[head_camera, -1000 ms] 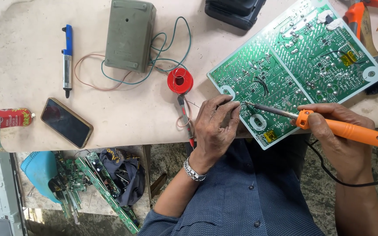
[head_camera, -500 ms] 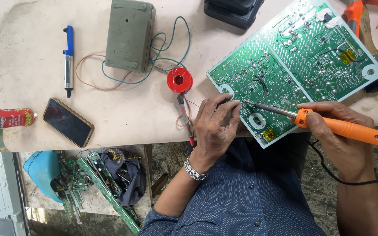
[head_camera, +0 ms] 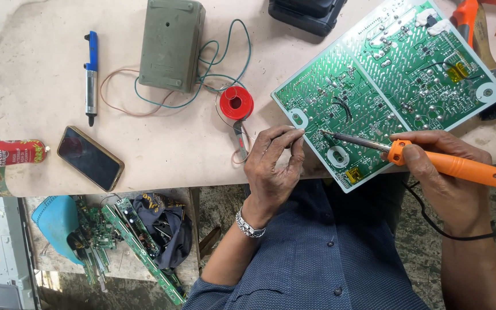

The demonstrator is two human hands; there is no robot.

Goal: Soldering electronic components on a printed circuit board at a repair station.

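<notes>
So from the head cam I'm looking straight down at the bench. My right hand (head_camera: 449,178) is wrapped around an orange-handled soldering iron (head_camera: 431,161), fingers closed on the grip near the collar, and the metal tip is down on the near-left part of the big green circuit board (head_camera: 386,86), close to a white-ringed mounting hole. The board lies flat and skewed on the pale tabletop (head_camera: 162,149), with its near corner hanging a bit past the table edge over my lap.

My left hand (head_camera: 274,166) is curled up just left of that corner, thumb and fingers pinched together right at the board edge, close to the iron's tip. Looks like it's pinching thin solder wire, but the wire is too fine for me to really make out, so I can't say for sure what's in there. There's a metal watch band on that wrist.

Just behind the left hand sits a red solder spool (head_camera: 236,103), and past that a grey-green box (head_camera: 171,43) with teal and orange wires looping off it. Further left: a blue and black desoldering pump (head_camera: 91,77), a dark phone (head_camera: 90,158) lying face up, and a red tube (head_camera: 7,154) at the table's left edge. Below the table there's a pile of scrap boards (head_camera: 127,241) on a lower shelf
</notes>
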